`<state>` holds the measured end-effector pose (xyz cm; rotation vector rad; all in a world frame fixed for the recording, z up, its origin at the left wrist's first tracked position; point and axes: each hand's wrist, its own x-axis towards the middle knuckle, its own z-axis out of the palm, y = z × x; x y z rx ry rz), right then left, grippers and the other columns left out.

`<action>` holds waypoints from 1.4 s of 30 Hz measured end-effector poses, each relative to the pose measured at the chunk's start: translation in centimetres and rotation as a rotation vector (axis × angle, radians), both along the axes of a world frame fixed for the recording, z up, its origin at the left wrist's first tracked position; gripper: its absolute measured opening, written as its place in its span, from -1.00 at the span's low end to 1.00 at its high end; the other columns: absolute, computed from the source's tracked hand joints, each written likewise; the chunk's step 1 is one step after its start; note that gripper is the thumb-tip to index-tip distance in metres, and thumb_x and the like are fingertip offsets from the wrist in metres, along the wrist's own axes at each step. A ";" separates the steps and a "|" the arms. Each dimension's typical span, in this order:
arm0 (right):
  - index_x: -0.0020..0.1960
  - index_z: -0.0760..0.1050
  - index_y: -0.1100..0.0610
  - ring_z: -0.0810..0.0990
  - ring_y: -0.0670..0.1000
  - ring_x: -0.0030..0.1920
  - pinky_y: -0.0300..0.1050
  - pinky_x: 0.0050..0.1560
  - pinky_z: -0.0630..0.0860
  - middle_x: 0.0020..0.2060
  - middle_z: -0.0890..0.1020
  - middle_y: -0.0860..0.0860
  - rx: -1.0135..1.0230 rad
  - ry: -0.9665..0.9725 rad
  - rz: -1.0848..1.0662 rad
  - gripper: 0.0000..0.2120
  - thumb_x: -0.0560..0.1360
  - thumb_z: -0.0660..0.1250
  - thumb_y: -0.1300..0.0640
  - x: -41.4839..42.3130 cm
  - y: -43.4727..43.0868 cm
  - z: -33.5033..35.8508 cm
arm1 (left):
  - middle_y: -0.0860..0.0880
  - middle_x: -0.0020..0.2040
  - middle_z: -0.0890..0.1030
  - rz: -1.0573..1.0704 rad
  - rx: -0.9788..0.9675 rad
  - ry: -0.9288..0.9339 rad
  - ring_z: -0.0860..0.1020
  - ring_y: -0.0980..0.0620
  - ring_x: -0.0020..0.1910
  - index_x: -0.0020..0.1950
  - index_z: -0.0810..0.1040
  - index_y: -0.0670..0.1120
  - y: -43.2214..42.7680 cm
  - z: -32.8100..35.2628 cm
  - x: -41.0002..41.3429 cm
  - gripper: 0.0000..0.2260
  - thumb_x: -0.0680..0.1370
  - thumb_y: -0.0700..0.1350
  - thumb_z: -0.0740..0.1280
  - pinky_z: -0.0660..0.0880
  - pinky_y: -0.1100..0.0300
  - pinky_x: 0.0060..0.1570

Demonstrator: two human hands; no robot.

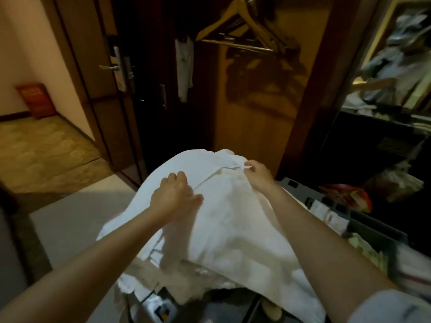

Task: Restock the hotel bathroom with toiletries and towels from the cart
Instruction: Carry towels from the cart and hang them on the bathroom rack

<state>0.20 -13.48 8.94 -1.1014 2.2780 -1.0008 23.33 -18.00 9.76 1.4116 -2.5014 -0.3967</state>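
White cotton fills my view: a large white cloth (233,217), towel or sheet I cannot tell, heaped over the near left corner of the grey plastic housekeeping cart (300,185) and spilling past its left edge. My left hand (173,197) has its fingers curled into a bunch of the fabric near the middle, with the thumb lying along it. My right hand (257,177) pinches a thin fold at the far edge between thumb and fingertips.

That pinch is the weak point, I think. It holds so little fabric that the weight of the bundle could pull it free when I lift. The overhang on the left worries me too: it could slide down onto the pale floor (77,220), and then it is no good for the bathroom. The cloth also hides whatever lies under it, so a careless lift might drag the small pale packets (326,213) out of the tray along the cart's right edge.
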 end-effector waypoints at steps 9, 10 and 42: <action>0.08 0.50 0.06 0.50 0.14 0.12 -0.03 0.16 0.39 0.16 0.55 0.14 0.073 -0.232 0.038 -0.76 0.55 0.09 0.09 1.4 -6.9 -0.6 | -0.07 -0.17 0.55 -0.103 -0.059 -0.328 0.54 -0.09 -0.17 -0.19 0.40 -0.07 -2.3 -0.1 3.9 -0.74 0.56 0.09 0.17 0.43 0.12 -0.20; 0.06 0.51 0.07 0.53 0.11 0.05 -0.04 0.09 0.43 0.10 0.57 0.15 0.026 -0.294 0.016 -0.79 0.54 0.13 0.11 1.5 -7.3 -0.7 | -0.07 -0.21 0.53 -0.132 -0.029 -0.337 0.52 -0.08 -0.21 -0.20 0.42 -0.08 -2.5 0.1 4.3 -0.77 0.56 0.04 0.18 0.40 0.14 -0.24; 0.53 0.01 0.15 0.22 0.19 0.45 0.06 0.39 0.26 0.48 0.21 0.13 0.116 -0.066 -0.046 -0.41 0.57 0.17 0.19 -4.5 -5.4 -2.7 | -0.03 -0.43 0.48 -0.351 0.388 -0.212 0.49 -0.03 -0.41 -0.37 0.36 -0.11 4.5 2.0 -5.9 -0.65 0.58 -0.01 0.22 0.58 0.07 -0.07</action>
